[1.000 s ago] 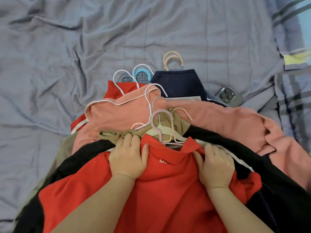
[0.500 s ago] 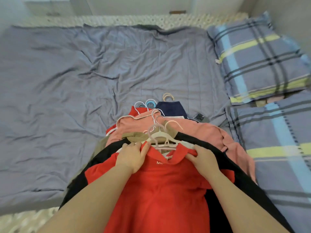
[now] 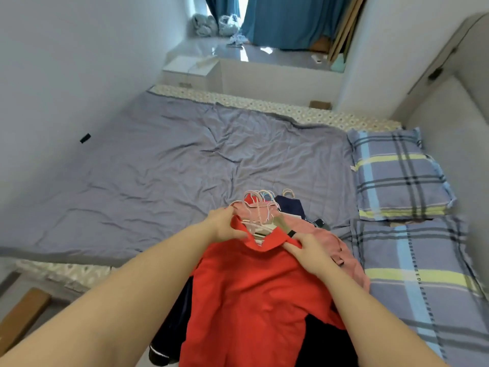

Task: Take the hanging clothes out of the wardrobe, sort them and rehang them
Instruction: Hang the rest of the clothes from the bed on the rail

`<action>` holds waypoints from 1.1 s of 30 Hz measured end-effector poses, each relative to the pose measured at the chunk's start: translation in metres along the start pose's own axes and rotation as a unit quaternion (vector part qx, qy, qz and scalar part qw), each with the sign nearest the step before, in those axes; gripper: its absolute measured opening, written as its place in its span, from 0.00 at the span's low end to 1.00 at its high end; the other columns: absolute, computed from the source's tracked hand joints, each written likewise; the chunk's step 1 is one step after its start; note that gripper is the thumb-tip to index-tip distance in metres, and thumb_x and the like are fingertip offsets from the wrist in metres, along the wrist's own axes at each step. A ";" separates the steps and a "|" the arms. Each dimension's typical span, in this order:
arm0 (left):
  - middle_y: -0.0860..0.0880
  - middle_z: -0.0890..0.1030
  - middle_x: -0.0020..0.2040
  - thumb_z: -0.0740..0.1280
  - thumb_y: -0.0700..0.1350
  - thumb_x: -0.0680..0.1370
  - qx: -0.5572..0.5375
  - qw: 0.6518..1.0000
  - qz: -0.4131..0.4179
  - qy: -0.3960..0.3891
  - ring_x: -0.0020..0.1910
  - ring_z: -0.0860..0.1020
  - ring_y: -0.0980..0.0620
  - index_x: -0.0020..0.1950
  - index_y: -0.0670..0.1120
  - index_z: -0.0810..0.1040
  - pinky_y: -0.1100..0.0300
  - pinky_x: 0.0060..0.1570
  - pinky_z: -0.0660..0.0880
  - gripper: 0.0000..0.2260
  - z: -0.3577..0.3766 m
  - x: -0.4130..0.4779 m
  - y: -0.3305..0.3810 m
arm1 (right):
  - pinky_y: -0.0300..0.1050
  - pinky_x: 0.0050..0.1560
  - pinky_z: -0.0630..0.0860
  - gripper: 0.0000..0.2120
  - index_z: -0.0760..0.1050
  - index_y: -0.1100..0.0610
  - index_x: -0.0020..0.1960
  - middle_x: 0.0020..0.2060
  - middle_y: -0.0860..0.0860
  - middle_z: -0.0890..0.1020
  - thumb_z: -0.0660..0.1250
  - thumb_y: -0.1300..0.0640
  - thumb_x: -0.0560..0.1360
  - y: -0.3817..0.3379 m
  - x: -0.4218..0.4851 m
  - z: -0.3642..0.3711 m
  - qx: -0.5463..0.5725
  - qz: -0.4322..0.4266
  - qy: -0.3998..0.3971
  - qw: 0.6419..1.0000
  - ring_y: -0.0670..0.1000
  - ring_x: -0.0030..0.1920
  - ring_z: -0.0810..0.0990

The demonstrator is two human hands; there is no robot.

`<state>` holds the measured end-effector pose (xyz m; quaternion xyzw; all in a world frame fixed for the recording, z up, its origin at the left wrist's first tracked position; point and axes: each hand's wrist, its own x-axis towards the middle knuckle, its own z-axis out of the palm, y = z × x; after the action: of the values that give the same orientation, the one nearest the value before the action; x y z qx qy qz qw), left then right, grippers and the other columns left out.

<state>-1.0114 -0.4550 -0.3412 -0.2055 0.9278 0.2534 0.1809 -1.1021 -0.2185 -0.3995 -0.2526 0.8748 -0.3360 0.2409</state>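
The left hand (image 3: pixel 225 225) grips the near shoulder of a red shirt (image 3: pixel 254 300) just beside its collar. The right hand (image 3: pixel 308 249) pinches the other side of the collar, so both hands are clamped on the same garment and set apart by the width of its neck. Between them a pale hanger sits inside the neck opening; whether the fingers also hold the hanger cannot be told. The shirt hangs from the hands toward the person, on top of the pile and partly over a dark garment (image 3: pixel 172 327) below the forearms. Just beyond the hands a cluster of hangers (image 3: pixel 260 205) sticks out of the pile. A pink top (image 3: pixel 344 252) lies to the right of the right hand, and a navy garment (image 3: pixel 289 207) and a phone (image 3: pixel 320 223) lie a little farther out. All of it rests on a bed (image 3: pixel 158 168), with plaid pillows (image 3: pixel 397 173) well off to the right. The clothes appear to be out of the wardrobe already, so this looks like the sorting step, with the red shirt being separated from the heap. The next move probably calls for lifting it clear without snagging the tangled hooks, then laying it apart or carrying it to be rehung.
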 end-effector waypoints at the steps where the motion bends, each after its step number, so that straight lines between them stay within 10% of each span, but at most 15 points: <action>1: 0.43 0.74 0.64 0.73 0.57 0.71 -0.001 1.000 -0.008 0.019 0.64 0.71 0.42 0.66 0.46 0.71 0.55 0.63 0.65 0.28 -0.002 -0.014 -0.002 | 0.54 0.41 0.71 0.20 0.73 0.56 0.33 0.30 0.50 0.78 0.66 0.41 0.73 -0.011 -0.006 -0.001 0.007 -0.008 -0.002 1.000 0.52 0.34 0.73; 5: 0.48 0.68 0.52 0.76 0.55 0.68 -0.047 0.995 -0.030 0.087 0.54 0.70 0.45 0.51 0.50 0.76 0.54 0.60 0.68 0.17 0.002 -0.062 -0.028 | 0.33 0.36 0.68 0.17 0.71 0.46 0.30 0.26 0.33 0.77 0.69 0.52 0.76 -0.061 -0.031 -0.002 0.000 -0.043 -0.016 0.999 0.36 0.31 0.74; 8: 0.46 0.74 0.47 0.78 0.48 0.67 -0.179 0.972 -0.103 0.115 0.44 0.74 0.49 0.48 0.48 0.67 0.56 0.46 0.74 0.21 -0.003 -0.098 -0.043 | 0.44 0.38 0.71 0.18 0.69 0.50 0.29 0.27 0.43 0.75 0.69 0.46 0.74 -0.084 -0.042 0.008 0.013 -0.064 -0.004 0.998 0.43 0.31 0.72; 12: 0.48 0.81 0.40 0.73 0.49 0.73 -0.553 0.804 -0.216 0.025 0.40 0.82 0.51 0.60 0.40 0.74 0.57 0.40 0.77 0.20 -0.003 -0.156 -0.057 | 0.49 0.36 0.65 0.20 0.71 0.56 0.31 0.26 0.46 0.69 0.69 0.44 0.74 -0.130 -0.062 0.031 -0.026 -0.102 -0.017 0.994 0.49 0.31 0.67; 19: 0.42 0.84 0.37 0.62 0.39 0.81 -0.801 0.564 -0.191 0.062 0.33 0.84 0.51 0.51 0.40 0.77 0.60 0.34 0.81 0.05 0.009 -0.275 -0.103 | 0.50 0.35 0.64 0.25 0.64 0.55 0.30 0.26 0.49 0.69 0.66 0.38 0.73 -0.242 -0.114 0.095 -0.095 -0.212 -0.062 0.971 0.53 0.31 0.68; 27: 0.48 0.84 0.34 0.63 0.33 0.78 -0.841 0.381 -0.098 0.372 0.32 0.83 0.55 0.50 0.41 0.77 0.64 0.35 0.80 0.06 -0.018 -0.397 -0.170 | 0.50 0.33 0.58 0.27 0.60 0.55 0.29 0.24 0.48 0.64 0.66 0.39 0.74 -0.365 -0.161 0.160 -0.098 -0.354 -0.099 0.925 0.51 0.29 0.64; 33: 0.50 0.85 0.41 0.62 0.34 0.79 -0.824 0.314 -0.041 0.469 0.47 0.82 0.54 0.50 0.46 0.78 0.53 0.60 0.72 0.09 -0.019 -0.484 -0.196 | 0.48 0.31 0.54 0.26 0.57 0.53 0.29 0.24 0.48 0.60 0.68 0.44 0.75 -0.441 -0.189 0.207 -0.048 -0.450 -0.173 0.875 0.48 0.27 0.59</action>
<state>-0.5120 -0.4795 -0.1908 -0.3703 0.1591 0.7405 -0.5379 -0.7132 -0.4863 -0.1750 -0.6847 0.6259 -0.3163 0.1987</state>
